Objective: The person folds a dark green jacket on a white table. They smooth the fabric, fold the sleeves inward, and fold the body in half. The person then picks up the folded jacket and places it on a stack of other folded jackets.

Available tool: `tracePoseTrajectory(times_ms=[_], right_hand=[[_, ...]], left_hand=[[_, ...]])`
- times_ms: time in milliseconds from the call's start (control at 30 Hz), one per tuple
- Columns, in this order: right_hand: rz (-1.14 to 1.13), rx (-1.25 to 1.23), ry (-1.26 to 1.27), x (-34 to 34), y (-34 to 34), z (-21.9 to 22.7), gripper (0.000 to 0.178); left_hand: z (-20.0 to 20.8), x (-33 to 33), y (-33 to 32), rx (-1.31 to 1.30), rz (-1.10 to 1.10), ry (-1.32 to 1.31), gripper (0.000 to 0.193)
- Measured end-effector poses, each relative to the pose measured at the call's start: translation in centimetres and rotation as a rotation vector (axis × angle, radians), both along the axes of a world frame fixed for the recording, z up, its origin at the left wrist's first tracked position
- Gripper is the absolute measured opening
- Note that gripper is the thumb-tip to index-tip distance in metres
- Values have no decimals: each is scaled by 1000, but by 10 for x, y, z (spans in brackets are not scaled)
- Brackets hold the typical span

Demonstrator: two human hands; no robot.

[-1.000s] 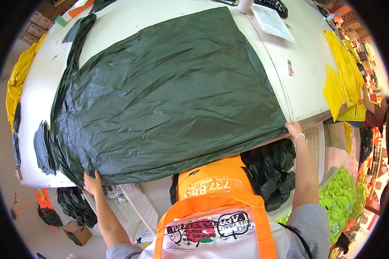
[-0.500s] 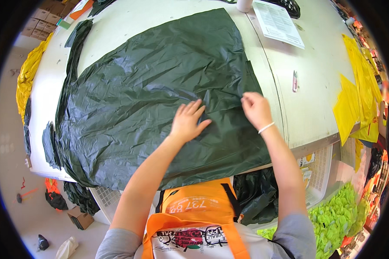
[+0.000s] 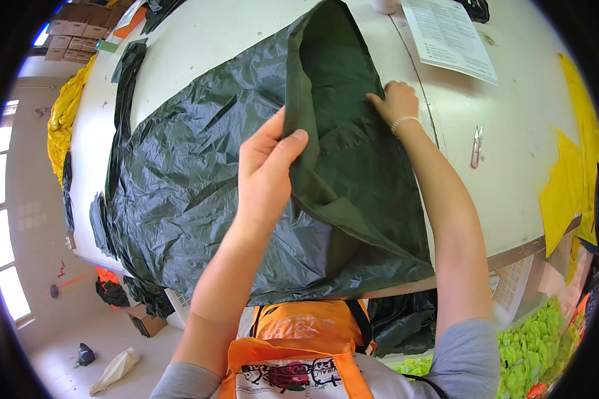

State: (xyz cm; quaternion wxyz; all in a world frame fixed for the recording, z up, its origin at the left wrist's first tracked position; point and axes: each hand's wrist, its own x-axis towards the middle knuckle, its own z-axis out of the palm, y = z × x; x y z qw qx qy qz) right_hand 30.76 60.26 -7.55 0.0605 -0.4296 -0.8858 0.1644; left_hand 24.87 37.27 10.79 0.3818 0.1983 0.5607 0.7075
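Observation:
A large dark green coated-fabric garment [image 3: 180,173] lies creased across the white table. My left hand [image 3: 266,163] is closed on the hem of its upper layer, thumb on top, and holds that layer up and folded toward the left. The lifted layer bares the matte inner side [image 3: 359,159], where a seam crosses the lower layer. At the right edge of this lower layer rests my right hand [image 3: 400,105], thumb stretched away from the other fingers; its fingertips are partly hidden. I see nothing gripped in it. Thread snips [image 3: 476,147] lie on the table to its right.
A printed sheet [image 3: 449,40] lies at the far right of the white table [image 3: 506,193], near a white cylinder [image 3: 383,5]. Yellow fabric [image 3: 562,186] hangs over the right edge, more yellow fabric [image 3: 70,120] at the left. Lime-green pieces [image 3: 529,346] are heaped below right.
My left hand has taken hold of the upper layer's hem and raised it leftward, so the garment now gapes. The right hand has moved farther away along the edge and its pinch has loosened.

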Motion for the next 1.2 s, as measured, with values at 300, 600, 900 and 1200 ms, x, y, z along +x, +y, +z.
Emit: tracePoseTrajectory(times_ms=[300, 600, 900, 1200], right_hand=[[217, -509, 262, -51, 24, 120, 28], [42, -288, 274, 37, 95, -83, 23], [884, -165, -84, 11, -164, 66, 63], [403, 229, -213, 87, -161, 28, 52]], left_hand=[[-13, 7, -5, 90, -294, 230, 53], [-168, -148, -294, -1433, 238, 1144, 71], [-212, -144, -318, -1404, 259, 995, 82], [-175, -206, -570, -1345, 960, 1038, 55]])
